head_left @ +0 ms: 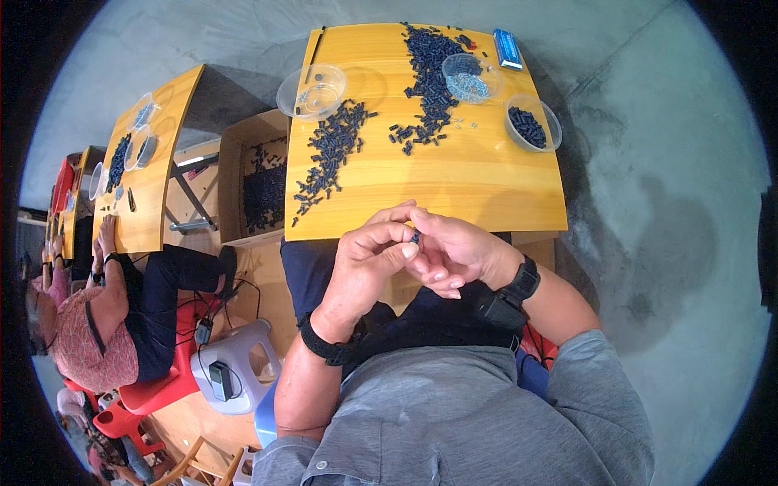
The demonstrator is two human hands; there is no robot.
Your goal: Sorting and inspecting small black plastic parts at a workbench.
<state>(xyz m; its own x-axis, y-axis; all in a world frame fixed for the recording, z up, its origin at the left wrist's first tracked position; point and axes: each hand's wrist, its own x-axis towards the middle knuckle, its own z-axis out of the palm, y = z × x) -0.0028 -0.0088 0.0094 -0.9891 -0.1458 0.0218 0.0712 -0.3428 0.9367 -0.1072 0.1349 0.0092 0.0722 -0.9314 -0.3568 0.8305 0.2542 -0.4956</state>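
My two hands meet in front of me, just off the near edge of the table (486,190). My left hand (369,263) pinches a small dark cylindrical piece (416,236) between thumb and fingers. Around the same piece curl the fingers of my right hand (462,247), touching the left fingertips; much of the piece is hidden. Similar dark pieces lie in a long pile (429,73) at the back and in a smaller heap (328,154) to the left. A clear bowl (318,91) holds a few small bits, another bowl (470,79) holds small shiny parts, and a third bowl (531,125) holds dark pieces.
A blue-and-white box (507,49) sits at the far right corner. Left of the table, a cardboard box (232,182) contains many dark pieces. Further left, another person (97,332) works at a second table (166,154). A white stool (235,364) with cables stands between us.
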